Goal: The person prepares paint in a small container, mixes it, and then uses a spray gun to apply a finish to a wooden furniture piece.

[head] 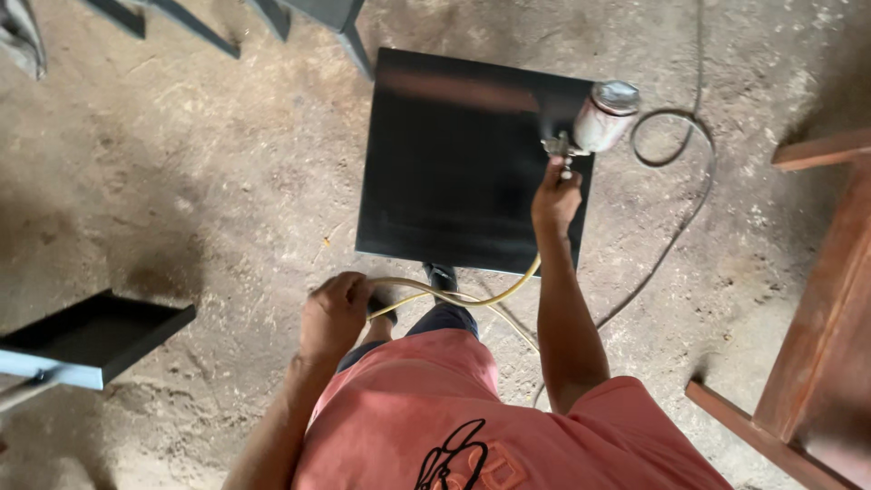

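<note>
Right grip [555,195] grasps the spray gun [590,122] above the black panel [454,172]. Left grip [334,313] is clenched around the yellow hose [472,299], which trails rightward.

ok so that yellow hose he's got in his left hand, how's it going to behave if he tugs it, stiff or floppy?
Probably floppy: the yellow hose sags in a loose curve from the left hand up toward the spray gun in the right hand. It looks thin, so likely light. A tug may drag on the gun, and slack could trail over the dusty floor near the black panel.
</note>
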